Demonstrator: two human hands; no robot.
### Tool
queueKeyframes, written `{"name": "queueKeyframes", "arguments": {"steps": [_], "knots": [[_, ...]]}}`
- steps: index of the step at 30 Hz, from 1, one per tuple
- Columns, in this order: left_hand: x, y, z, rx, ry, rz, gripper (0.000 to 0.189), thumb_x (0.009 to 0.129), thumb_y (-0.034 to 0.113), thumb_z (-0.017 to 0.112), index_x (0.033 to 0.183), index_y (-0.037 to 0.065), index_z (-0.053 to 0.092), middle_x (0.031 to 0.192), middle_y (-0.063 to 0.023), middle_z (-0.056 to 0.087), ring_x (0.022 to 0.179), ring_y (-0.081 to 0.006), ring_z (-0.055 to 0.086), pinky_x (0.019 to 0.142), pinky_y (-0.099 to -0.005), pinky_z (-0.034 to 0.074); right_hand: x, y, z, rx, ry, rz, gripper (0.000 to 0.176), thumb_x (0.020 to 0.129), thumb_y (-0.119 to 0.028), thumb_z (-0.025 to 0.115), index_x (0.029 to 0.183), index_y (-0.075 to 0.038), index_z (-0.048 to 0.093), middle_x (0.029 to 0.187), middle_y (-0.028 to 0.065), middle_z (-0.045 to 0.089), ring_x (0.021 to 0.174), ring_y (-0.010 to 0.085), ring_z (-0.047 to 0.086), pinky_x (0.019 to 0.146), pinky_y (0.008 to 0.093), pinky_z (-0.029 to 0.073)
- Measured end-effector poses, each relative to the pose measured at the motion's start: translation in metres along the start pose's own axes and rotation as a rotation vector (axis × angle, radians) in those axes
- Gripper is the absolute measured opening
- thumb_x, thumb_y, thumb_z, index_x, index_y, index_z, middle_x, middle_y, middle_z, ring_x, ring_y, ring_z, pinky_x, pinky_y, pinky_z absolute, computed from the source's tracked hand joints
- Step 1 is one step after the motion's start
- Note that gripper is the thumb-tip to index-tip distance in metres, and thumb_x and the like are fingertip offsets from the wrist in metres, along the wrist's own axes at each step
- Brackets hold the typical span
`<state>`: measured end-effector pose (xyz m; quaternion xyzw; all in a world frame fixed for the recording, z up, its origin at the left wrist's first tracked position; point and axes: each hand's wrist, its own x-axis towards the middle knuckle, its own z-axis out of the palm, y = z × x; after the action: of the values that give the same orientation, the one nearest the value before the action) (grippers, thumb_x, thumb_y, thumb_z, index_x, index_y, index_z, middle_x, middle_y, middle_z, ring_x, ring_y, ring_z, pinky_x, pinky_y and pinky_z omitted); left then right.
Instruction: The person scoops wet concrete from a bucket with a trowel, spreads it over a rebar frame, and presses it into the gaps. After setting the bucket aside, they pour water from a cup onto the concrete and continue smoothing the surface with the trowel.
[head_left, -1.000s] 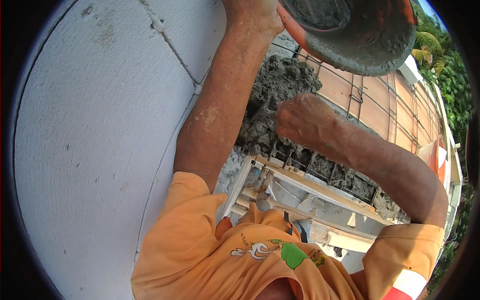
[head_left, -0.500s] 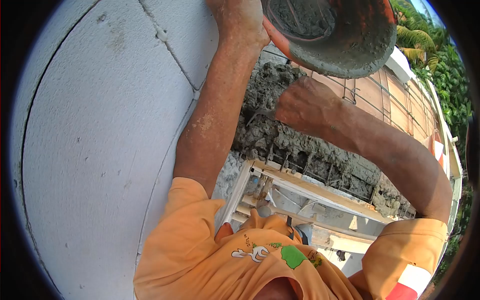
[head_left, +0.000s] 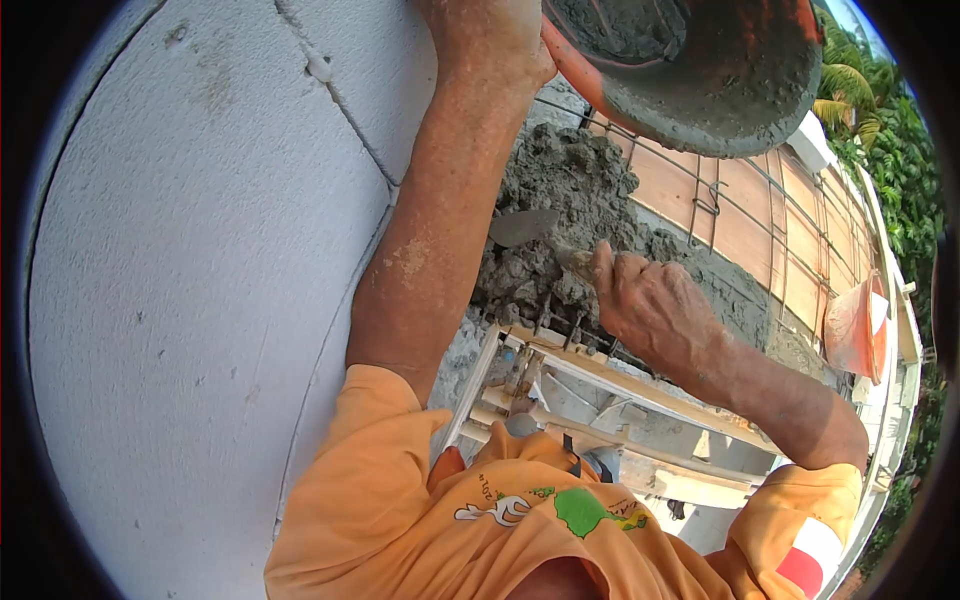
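Observation:
My right hand (head_left: 660, 305) is closed round the handle of a trowel (head_left: 524, 228), whose small metal blade lies against a heap of wet grey mortar (head_left: 575, 175). At the top edge, my left hand (head_left: 495, 40) is at the rim of a tilted orange bucket (head_left: 715, 110); its fingers are partly cut off by the frame. Grey mortar coats the inside of the bucket, and more sits at its bottom. The heap lies beside the pale block wall, over steel bars.
A white block wall (head_left: 200, 300) fills the left side. Steel rebar (head_left: 712, 200) crosses reddish boards (head_left: 750, 215) at the right. A second orange bucket (head_left: 855, 330) stands farther right. Wooden framing (head_left: 640, 385) lies below the mortar, with a drop visible through it.
My right hand has moved down and right, turning the trowel so its blade shows. The bucket and my left hand have shifted slightly right in view.

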<state>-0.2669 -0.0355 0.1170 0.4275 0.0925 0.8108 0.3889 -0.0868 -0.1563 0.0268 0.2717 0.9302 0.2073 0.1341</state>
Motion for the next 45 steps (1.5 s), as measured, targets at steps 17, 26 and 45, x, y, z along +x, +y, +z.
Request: {"name": "queueKeyframes", "arguments": {"steps": [17,26,45], "knots": [[0.010,-0.011,-0.007,0.048,-0.091,0.041,0.041,0.087,-0.001,0.061,0.126,-0.010,0.054,0.115,-0.0168,0.064,0.103,-0.0246,0.063,0.092,-0.0347,0.050,0.042,0.012,-0.026,0.095,-0.126,-0.061,0.007,0.080,-0.013,0.074,0.086,-0.015,0.077,0.086,0.0005,0.071,0.093,0.0186,0.069,0.076,0.0319,0.055],[-0.005,-0.001,0.007,0.044,0.001,0.011,0.042,0.087,-0.002,0.061,0.128,-0.009,0.054,0.116,-0.0163,0.064,0.103,-0.0244,0.063,0.093,-0.0344,0.050,0.041,0.022,-0.023,0.101,-0.051,-0.007,0.005,0.078,-0.011,0.074,0.082,-0.014,0.077,0.082,0.0020,0.072,0.087,0.0184,0.071,0.074,0.0337,0.056],[0.003,-0.001,-0.003,-0.043,-0.077,0.013,0.042,0.086,0.000,0.062,0.127,-0.010,0.054,0.115,-0.0165,0.064,0.104,-0.0246,0.063,0.093,-0.0349,0.050,0.001,0.021,0.052,0.220,0.121,0.129,0.029,0.085,0.000,0.060,0.112,0.010,0.059,0.074,0.0200,0.065,0.067,0.0304,0.070,0.056,0.0406,0.054]]}}
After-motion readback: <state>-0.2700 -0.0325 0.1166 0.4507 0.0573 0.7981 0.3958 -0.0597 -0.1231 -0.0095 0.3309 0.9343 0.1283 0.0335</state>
